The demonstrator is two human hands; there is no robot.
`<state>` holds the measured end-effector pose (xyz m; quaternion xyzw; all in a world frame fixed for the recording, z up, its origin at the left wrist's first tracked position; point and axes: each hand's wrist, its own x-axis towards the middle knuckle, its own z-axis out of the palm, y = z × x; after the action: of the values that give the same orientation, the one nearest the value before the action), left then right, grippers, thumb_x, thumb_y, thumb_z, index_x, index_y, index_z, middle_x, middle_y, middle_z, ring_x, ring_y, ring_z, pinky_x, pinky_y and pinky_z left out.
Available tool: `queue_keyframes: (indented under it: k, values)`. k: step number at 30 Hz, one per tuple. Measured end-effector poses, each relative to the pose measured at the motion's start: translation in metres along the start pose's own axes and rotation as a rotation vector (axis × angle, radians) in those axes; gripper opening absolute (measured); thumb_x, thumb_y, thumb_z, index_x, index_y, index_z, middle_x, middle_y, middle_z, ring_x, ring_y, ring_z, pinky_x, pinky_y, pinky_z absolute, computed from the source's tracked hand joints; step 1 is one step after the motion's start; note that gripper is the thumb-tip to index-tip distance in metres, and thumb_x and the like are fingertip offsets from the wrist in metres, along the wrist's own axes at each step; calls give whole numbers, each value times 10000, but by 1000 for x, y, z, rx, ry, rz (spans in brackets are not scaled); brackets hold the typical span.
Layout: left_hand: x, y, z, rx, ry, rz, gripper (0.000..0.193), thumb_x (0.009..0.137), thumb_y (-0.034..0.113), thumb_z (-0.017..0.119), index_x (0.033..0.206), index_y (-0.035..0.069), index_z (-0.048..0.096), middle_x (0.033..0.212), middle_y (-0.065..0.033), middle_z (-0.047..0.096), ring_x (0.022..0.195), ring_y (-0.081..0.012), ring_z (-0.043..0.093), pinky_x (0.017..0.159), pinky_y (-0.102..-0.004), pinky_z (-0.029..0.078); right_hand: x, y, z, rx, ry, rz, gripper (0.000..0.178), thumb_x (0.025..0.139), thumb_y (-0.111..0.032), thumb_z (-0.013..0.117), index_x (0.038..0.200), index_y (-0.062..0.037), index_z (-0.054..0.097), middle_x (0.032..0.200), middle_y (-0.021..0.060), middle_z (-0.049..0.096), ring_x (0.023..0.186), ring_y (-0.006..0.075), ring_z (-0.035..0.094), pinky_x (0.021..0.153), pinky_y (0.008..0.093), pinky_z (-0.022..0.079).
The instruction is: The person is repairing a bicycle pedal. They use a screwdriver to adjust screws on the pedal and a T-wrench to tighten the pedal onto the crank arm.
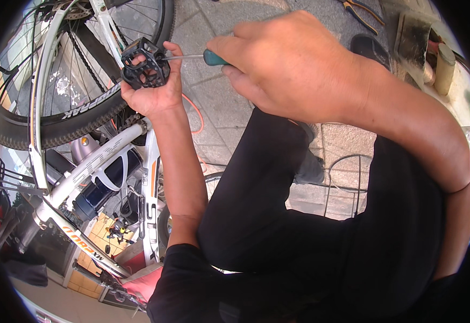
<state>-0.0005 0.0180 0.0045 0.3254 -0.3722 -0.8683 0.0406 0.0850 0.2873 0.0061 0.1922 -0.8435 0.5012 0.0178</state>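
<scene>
A black bicycle pedal (147, 74) rests in my left hand (157, 97), which has its fingers curled round the cage from behind and below. My right hand (288, 64) is wrapped round the green handle of a screwdriver (211, 57). Its thin metal shaft points left, and the tip meets the right end of the pedal near my left fingertips. The exact contact of the tip is too small to make out.
At left a white bicycle (97, 153) stands upside down, its knobby tyre (92, 110) close to my left wrist. Pliers (361, 15) lie on the paving at the top right. An orange cable (198, 116) runs over the ground. A jar (444, 70) stands at far right.
</scene>
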Motion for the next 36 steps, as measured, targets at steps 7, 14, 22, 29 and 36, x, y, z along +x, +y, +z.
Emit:
queue_keyframes:
  k: [7, 14, 22, 29, 36]
  values:
    - [0, -1, -1, -5, -8, 16, 375, 954, 380, 444, 1068, 99, 666, 1020, -84, 699, 889, -269, 634, 930, -660, 439, -9, 19, 18, -136, -1, -89, 388, 838, -147, 732, 1208, -44, 682, 829, 77, 630, 722, 291, 688, 616, 421, 553]
    - [0, 0, -2, 9, -11, 20, 389, 959, 388, 438, 1069, 94, 668, 1037, -84, 695, 920, -273, 619, 949, -667, 429, -9, 32, 26, -316, 13, -222, 533, 737, -134, 746, 1253, -29, 666, 840, 54, 592, 762, 231, 689, 616, 379, 555]
    - [-2, -4, 1, 21, -2, 10, 423, 988, 441, 390, 1062, 121, 655, 1021, -50, 665, 905, -266, 581, 938, -697, 417, -4, 24, 17, -186, -12, -208, 440, 823, -115, 725, 1245, -3, 677, 847, 105, 655, 719, 261, 702, 651, 384, 562]
    - [-3, -3, 2, 57, 36, 35, 460, 977, 434, 346, 882, 78, 621, 900, -54, 631, 995, -296, 613, 906, -709, 449, 14, 16, -37, 234, -321, -34, 248, 902, -170, 589, 937, 67, 654, 768, 288, 682, 748, 472, 695, 681, 544, 565]
    - [-3, -3, 3, 41, 7, 4, 500, 998, 483, 329, 927, 89, 629, 921, -53, 639, 977, -295, 615, 885, -683, 470, 16, 8, -48, 469, -357, 217, 284, 909, -190, 571, 879, 80, 655, 800, 345, 671, 814, 527, 672, 788, 561, 553]
